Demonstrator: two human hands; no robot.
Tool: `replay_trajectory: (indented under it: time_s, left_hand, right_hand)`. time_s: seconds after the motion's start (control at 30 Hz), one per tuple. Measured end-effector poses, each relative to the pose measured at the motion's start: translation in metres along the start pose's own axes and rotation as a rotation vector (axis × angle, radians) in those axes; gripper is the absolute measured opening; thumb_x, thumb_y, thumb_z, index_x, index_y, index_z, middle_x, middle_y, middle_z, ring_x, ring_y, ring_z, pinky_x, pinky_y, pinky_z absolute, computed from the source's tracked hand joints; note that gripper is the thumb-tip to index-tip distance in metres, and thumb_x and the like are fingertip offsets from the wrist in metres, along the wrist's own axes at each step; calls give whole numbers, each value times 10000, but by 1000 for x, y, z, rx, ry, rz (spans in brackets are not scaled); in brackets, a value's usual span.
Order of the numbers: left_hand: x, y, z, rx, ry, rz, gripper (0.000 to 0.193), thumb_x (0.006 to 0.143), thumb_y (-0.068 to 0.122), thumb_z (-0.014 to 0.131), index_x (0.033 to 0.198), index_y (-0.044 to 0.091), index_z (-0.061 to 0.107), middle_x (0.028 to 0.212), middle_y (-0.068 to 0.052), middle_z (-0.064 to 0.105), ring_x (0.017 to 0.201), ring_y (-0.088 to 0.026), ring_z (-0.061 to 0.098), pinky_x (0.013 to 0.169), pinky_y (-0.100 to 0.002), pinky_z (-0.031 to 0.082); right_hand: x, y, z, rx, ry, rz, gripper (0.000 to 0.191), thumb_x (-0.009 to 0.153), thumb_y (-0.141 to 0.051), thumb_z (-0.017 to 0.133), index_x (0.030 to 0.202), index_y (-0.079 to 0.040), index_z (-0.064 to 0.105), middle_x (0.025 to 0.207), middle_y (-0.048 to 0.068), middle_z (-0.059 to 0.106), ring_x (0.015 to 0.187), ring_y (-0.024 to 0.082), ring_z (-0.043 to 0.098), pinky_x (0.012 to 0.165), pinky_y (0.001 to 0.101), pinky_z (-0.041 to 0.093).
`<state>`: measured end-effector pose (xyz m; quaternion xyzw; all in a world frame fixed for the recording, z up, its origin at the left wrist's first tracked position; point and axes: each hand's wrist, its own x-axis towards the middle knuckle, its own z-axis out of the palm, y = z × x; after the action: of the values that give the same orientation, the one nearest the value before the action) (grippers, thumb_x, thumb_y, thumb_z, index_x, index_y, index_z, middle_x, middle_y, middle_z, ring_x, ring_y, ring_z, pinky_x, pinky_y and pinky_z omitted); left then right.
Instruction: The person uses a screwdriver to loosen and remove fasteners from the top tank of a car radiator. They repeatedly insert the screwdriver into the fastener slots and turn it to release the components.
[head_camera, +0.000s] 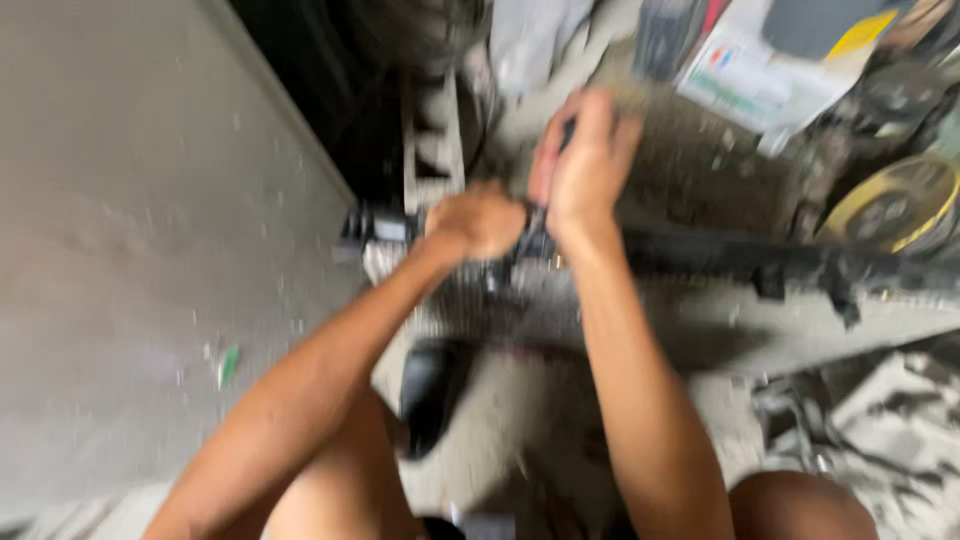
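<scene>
While both hands clench, left hand (478, 220) on black bar (720, 258), right hand (585, 165) on dark handle (567, 130), yellow-rimmed disc (895, 205) nearby

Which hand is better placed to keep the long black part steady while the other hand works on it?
Probably the left hand: it is closed around the long black part near its left end. The right hand is raised above it, seemingly gripping a small dark tool; blur hides the details.
</scene>
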<state>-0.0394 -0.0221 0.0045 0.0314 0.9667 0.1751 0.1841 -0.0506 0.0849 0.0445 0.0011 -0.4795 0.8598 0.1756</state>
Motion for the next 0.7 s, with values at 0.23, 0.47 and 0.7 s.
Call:
replay_trajectory:
  time_s: [0.23,0.47,0.7]
  left_hand:
    - [19,-1,-6,-23,-12,-7,546,854,260,442,1327,69,637,1459,-168,550,1368,-380,498,1143,-465,388]
    - [20,-3,2,-38,-57,-23,539,878,286,429,1342,78,606,1462,-142,561,1373,-338,517,1151,-471,366]
    - [20,-3,0,-50,-59,-60,546,880,297,430,1347,87,619,1470,-145,552,1382,-346,494,1159,-458,358]
  right_hand:
    - [-12,-4,-34,-20,-241,-187,465,1050,-240,412,638,-26,407,521,64,401,392,143,345,364,317,252]
    - [-25,5,-30,-84,-251,-217,476,1071,-237,398,652,-15,429,538,80,432,411,150,364,392,329,279]
    - [-12,4,-23,-97,-257,-100,474,1046,-276,426,639,-31,430,502,72,422,377,141,340,352,323,240]
